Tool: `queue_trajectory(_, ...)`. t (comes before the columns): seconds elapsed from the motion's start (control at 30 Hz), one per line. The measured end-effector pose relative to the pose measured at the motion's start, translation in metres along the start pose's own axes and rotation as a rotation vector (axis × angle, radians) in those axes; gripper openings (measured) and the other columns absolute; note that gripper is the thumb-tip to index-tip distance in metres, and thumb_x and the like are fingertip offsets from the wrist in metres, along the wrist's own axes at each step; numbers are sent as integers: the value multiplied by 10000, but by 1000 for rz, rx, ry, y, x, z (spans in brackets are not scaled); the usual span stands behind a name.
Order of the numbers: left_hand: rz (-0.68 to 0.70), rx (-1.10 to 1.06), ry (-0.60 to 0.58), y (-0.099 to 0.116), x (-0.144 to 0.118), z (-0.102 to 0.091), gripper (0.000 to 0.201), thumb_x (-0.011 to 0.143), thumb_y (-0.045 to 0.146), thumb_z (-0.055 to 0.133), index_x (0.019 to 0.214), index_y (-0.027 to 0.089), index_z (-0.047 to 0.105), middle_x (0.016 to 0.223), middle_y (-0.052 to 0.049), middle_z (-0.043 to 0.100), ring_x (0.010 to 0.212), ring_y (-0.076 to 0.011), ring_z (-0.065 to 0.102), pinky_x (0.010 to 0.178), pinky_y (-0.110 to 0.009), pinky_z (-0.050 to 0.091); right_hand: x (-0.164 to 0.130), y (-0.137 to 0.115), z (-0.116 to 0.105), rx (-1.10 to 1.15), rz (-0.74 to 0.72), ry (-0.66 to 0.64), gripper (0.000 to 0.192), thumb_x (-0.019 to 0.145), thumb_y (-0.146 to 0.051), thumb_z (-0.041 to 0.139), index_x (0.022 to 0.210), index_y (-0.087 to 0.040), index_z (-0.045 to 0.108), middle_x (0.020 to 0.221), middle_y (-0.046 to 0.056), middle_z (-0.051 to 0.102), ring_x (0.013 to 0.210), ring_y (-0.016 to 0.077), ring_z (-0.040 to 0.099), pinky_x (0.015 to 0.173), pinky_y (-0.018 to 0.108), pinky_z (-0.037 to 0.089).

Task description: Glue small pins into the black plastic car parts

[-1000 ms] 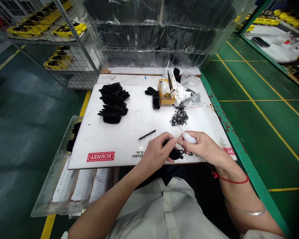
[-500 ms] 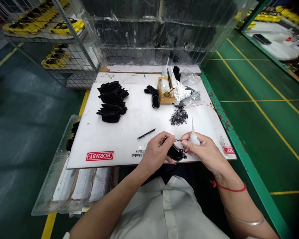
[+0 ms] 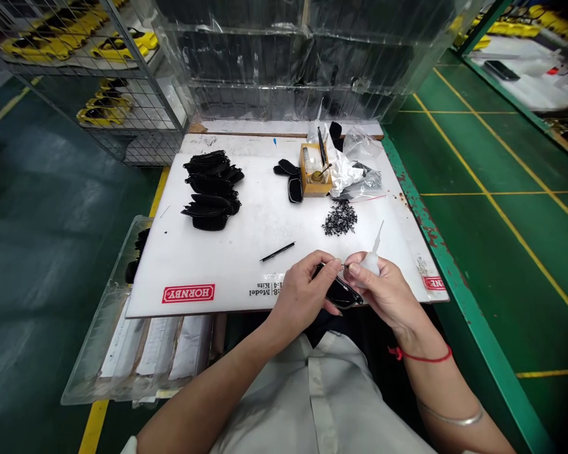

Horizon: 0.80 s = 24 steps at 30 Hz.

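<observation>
My left hand (image 3: 305, 291) grips a black plastic part (image 3: 341, 294) just above the near edge of the white board (image 3: 227, 252). My right hand (image 3: 383, 291) holds a small white squeeze bottle (image 3: 372, 257) in its palm, the thin nozzle pointing up and away. Its thumb and forefinger pinch something tiny against the top of the black part. The two hands touch at the fingertips.
A heap of small black pins (image 3: 341, 219) lies beyond my hands, and a thin black stick (image 3: 278, 252) to the left. Stacked black parts (image 3: 211, 189) sit at far left, a small wooden box (image 3: 315, 171) and plastic bags (image 3: 355, 171) at the back. A clear tray (image 3: 123, 315) hangs off the left side.
The bottle's nozzle swung from lying over the black part to pointing up and away. My right fingertips closed in on the top of the part. Both hands shifted slightly toward me.
</observation>
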<state>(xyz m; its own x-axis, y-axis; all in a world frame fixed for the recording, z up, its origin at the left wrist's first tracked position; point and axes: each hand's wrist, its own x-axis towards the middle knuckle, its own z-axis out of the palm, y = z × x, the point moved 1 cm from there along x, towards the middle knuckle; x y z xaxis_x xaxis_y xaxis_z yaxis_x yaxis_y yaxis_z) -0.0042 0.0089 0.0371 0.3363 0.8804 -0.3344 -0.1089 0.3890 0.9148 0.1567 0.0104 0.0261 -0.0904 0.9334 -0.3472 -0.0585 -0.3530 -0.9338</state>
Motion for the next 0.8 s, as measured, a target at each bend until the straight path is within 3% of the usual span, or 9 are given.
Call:
queue_trajectory(0.17,18,34,-11,5,-3,4,294,880,473,460,865,200,567,805,5,631,562,-99,630,460,-184,528,-2,-3,3,24,-15,-27,236,769,-393,672,766,-180,570,616,-19,494,586,115,421,565,253,343)
queue_trajectory(0.33,-35,36,47,2,-4,2,251,859,439,517,971,214,519,754,29,555,550,-106,641,511,-210,524,0,-6,-3,-58,-62,38,239,766,-402,668,767,-184,572,603,-19,506,578,119,436,565,258,350)
queue_trajectory(0.5,-66,82,50,0,-6,-1,201,880,236,464,1066,234,391,761,57,530,600,-135,688,661,-256,498,-5,-23,-2,-386,-149,192,223,759,-408,672,773,-190,627,628,-19,541,572,108,452,538,239,354)
queue_trajectory(0.8,85,273,111,3,-8,3,223,869,219,439,1070,221,341,824,22,602,551,-138,669,665,-266,463,-13,-31,22,-736,-343,171,202,821,-401,598,818,-206,652,773,17,632,671,152,547,621,269,413)
